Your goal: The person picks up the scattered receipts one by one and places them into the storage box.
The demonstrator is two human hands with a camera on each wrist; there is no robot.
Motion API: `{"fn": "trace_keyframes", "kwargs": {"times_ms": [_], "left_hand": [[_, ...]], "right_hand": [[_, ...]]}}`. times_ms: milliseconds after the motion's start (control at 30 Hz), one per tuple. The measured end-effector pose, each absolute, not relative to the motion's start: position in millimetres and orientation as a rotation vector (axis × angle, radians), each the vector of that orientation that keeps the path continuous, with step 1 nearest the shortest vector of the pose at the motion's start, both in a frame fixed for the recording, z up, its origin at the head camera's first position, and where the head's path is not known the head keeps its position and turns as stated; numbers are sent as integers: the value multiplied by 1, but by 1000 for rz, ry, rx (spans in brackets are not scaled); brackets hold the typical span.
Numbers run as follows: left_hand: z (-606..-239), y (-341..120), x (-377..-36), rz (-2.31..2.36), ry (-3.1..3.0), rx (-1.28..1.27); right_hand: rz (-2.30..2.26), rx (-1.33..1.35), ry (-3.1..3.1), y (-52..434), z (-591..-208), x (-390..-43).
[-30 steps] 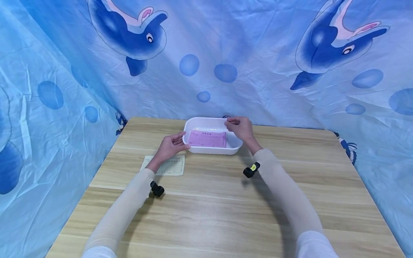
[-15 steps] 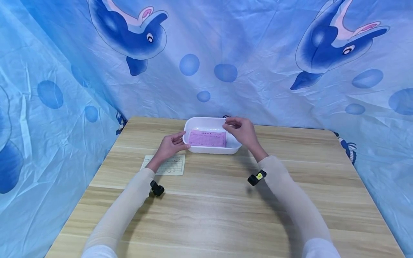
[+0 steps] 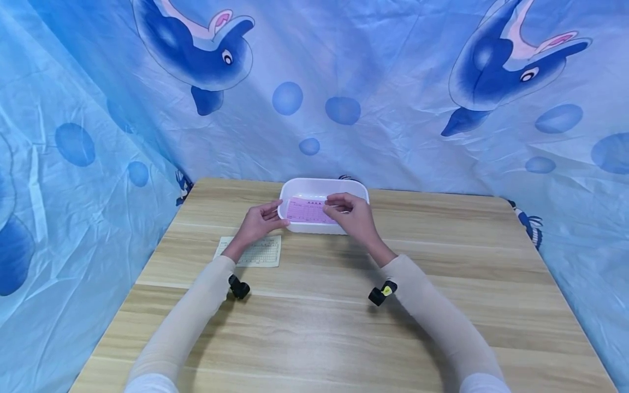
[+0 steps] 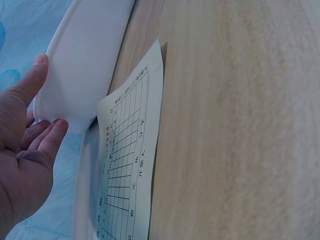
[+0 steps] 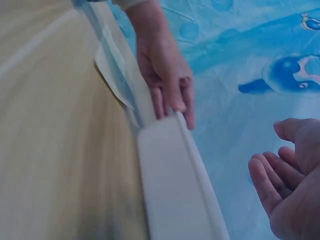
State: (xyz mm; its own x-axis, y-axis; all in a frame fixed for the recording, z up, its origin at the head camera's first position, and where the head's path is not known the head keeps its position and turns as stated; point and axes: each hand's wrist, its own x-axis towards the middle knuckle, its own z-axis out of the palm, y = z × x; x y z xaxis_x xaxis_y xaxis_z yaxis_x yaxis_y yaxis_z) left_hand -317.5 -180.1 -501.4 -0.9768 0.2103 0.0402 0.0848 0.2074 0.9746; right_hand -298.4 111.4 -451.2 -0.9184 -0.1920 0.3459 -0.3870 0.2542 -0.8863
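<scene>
Hovering right hand (image 3: 351, 217) above tray (image 3: 300, 187)

Both arms covered wrist to upper forearm by close-fitting, pale beige sleeves (image 3: 196, 305), plain weave, no print or seams visible; near the bottom edge of the head view the fabric turns to a whiter layer at each elbow. Small black camera unit strapped under the left wrist (image 3: 239, 287); matching black unit at the right wrist (image 3: 382, 293), this one carrying a small yellow marking. Left hand (image 3: 257, 222) and right hand (image 3: 351, 215) bare: no gloves, rings or watch visible on the fingers (image 5: 170, 92).
</scene>
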Motion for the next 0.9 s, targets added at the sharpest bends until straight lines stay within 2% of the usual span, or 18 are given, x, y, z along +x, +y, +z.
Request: {"fn": "trace_keyframes", "kwargs": {"times_ms": [500,900], "left_hand": [[-503,-180,-319,1932,2338,318],[-503,-181,-318,1939,2332,322]], "right_hand": [[1852,656,-2420,65,-489,-270],[1927,601,-2534,32,-512,-272]]}}
